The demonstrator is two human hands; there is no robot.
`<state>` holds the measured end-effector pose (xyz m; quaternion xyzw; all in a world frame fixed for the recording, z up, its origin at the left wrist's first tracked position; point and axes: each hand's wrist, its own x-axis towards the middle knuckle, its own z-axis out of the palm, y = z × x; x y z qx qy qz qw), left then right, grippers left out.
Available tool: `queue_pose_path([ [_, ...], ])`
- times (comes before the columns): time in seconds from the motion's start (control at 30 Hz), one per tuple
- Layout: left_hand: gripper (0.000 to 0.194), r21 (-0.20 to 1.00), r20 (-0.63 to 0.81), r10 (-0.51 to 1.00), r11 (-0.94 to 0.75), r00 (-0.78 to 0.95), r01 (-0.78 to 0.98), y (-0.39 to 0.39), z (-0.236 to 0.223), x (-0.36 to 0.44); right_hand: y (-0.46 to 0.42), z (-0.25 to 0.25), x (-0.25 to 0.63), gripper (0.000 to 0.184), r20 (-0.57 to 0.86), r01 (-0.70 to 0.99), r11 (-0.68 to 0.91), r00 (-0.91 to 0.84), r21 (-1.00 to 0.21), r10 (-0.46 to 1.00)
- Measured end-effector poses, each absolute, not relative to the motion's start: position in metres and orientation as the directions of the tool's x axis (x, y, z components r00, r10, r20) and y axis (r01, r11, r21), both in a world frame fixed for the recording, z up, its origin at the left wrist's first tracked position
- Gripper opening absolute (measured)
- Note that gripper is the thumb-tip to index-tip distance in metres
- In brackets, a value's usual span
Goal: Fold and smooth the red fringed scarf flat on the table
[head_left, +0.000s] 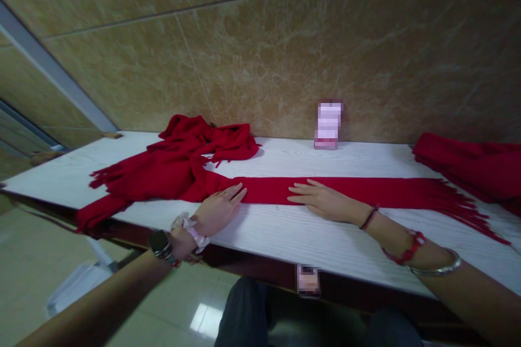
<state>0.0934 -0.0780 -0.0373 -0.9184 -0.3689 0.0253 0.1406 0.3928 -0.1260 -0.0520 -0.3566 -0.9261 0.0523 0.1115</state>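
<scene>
A red scarf (pixel 264 191) lies in a flat, narrow strip along the white tabletop, its fringe spread out at the right end. Toward the left the strip runs into a loose, crumpled heap of red cloth. My left hand (pixel 222 203) rests on the scarf close to that heap, palm down with the fingers stretched out. Further right, my right hand (pixel 319 199) lies flat on the same strip, fingers extended. A bare length of scarf shows between the two hands.
More folded red cloth (pixel 472 168) sits at the table's right end. A blurred-out upright object (pixel 329 124) leans on the marbled wall (pixel 260 65) behind the white table (pixel 285 233). Below the front edge are my knees (pixel 244 312) and a pale stool (pixel 77 284) at left.
</scene>
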Motion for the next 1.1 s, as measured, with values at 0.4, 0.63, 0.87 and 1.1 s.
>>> queue_pose_path([
  [0.4, 0.045, -0.084, 0.037, 0.636, -0.766, 0.77, 0.637, -0.073, -0.049, 0.18, -0.129, -0.053, 0.389, 0.047, 0.185, 0.766, 0.618, -0.591, -0.174, 0.785],
  [0.63, 0.05, -0.079, 0.05, 0.692, -0.716, 0.72, 0.694, -0.073, -0.053, 0.178, -0.128, -0.057, 0.39, 0.053, 0.144, 0.909, 0.416, -0.406, -0.042, 0.902],
  [0.87, 0.046, -0.119, 0.164, 0.695, -0.691, 0.7, 0.713, -0.077, -0.049, 0.182, -0.126, -0.053, 0.391, 0.054, 0.143, 0.914, 0.403, -0.393, -0.048, 0.908],
  [1.1, 0.041, -0.115, 0.181, 0.679, -0.704, 0.712, 0.701, -0.08, -0.045, 0.183, -0.123, -0.055, 0.392, 0.048, 0.142, 0.857, 0.501, -0.485, -0.117, 0.863],
])
